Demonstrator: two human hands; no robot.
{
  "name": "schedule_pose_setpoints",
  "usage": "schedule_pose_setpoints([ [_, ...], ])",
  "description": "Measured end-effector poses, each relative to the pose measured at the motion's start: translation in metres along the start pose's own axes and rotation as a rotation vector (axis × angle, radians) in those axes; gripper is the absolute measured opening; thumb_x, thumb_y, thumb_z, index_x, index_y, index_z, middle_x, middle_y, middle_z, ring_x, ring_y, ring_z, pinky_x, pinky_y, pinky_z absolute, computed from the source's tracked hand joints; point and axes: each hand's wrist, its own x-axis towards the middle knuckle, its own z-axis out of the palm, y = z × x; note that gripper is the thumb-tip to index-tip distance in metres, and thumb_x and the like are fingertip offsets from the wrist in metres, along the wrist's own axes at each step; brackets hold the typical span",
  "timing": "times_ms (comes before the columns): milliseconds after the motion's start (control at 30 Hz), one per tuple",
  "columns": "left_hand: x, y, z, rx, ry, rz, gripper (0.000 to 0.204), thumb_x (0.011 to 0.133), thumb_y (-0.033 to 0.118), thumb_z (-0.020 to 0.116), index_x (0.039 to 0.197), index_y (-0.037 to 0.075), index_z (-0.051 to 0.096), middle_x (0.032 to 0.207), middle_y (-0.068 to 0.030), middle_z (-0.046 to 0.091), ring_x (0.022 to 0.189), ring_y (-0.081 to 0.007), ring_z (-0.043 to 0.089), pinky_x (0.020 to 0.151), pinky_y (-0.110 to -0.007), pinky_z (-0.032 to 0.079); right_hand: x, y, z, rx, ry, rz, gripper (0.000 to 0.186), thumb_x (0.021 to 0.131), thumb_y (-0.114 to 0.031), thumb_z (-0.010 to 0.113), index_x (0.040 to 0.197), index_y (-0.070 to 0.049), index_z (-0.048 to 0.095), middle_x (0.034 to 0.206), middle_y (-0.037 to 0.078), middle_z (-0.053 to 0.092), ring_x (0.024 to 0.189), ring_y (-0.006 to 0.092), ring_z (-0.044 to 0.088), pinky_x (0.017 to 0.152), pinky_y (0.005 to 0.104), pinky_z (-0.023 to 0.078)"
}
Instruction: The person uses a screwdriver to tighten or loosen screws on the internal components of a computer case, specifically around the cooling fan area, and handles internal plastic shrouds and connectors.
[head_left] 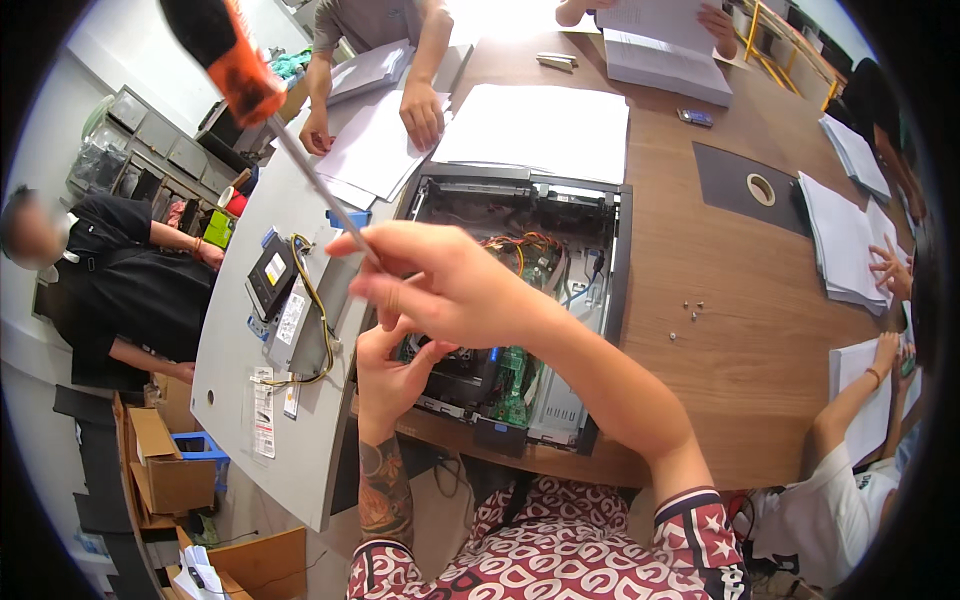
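In my right hand [430, 280], thumb and fingers close on the thin metal shaft of a screwdriver [245, 85]. Its orange and black handle points up and to the far left. My left hand [390, 380] is just below, over the near left part of an opened desktop computer case [570, 400]. Thumb and fingers of that hand are drawn together, and whatever they grip is hidden. Inside the case show a green circuit board [516, 385], coloured wires [525, 242] and a dark drive area partly covered by my hands.
Several small screws [690, 310] lie right of the case. To the left are a metal power supply [290, 325] with cables and a black drive [270, 275]. Paper stacks [535, 130] lie beyond. Other people's hands [422, 115] handle papers around the table.
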Motion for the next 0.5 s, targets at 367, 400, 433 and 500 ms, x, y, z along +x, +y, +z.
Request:
schedule_pose_setpoints([
  [367, 0.072, -0.021, 0.009, 0.026, -0.340, 0.007, 0.016, 0.081, 0.010, 0.074, 0.091, -0.002, 0.068, 0.080, -0.0088, 0.071, 0.077, -0.0182, 0.068, 0.075, -0.031, 0.051, 0.004, 0.007, -0.033, 0.177, 0.116, 0.203, 0.021, 0.098, -0.016, 0.058, 0.113, -0.004, 0.067, 0.071, -0.003, 0.055, 0.065, 0.0037, 0.052, 0.057, 0.0215, 0.048],
  [400, 0.072, -0.021, 0.009, 0.031, -0.345, 0.001, 0.016, 0.081, 0.010, 0.074, 0.091, -0.002, 0.068, 0.080, -0.0088, 0.071, 0.077, -0.0182, 0.068, 0.075, -0.031, 0.051, 0.005, 0.009, -0.031, 0.185, 0.120, 0.204, 0.021, 0.098, -0.016, 0.058, 0.113, -0.004, 0.067, 0.071, -0.003, 0.055, 0.065, 0.0037, 0.052, 0.057, 0.0215, 0.048],
  [433, 0.072, -0.021, 0.009, -0.005, -0.336, -0.021, 0.018, 0.082, 0.010, 0.074, 0.093, -0.002, 0.067, 0.080, -0.0089, 0.071, 0.077, -0.0184, 0.068, 0.075, -0.031, 0.052, 0.007, 0.011, -0.030, 0.144, 0.125, 0.202, 0.021, 0.098, -0.016, 0.058, 0.113, -0.004, 0.067, 0.071, -0.003, 0.055, 0.065, 0.0037, 0.052, 0.057, 0.0214, 0.048],
  [500, 0.071, -0.024, 0.010, -0.053, -0.330, -0.041, 0.020, 0.082, 0.011, 0.074, 0.095, -0.002, 0.067, 0.080, -0.0090, 0.071, 0.076, -0.0187, 0.068, 0.074, -0.031, 0.052, 0.006, 0.013, -0.030, 0.093, 0.132, 0.208, 0.021, 0.098, -0.016, 0.058, 0.112, -0.003, 0.067, 0.071, -0.003, 0.055, 0.065, 0.0038, 0.051, 0.057, 0.0214, 0.048],
])
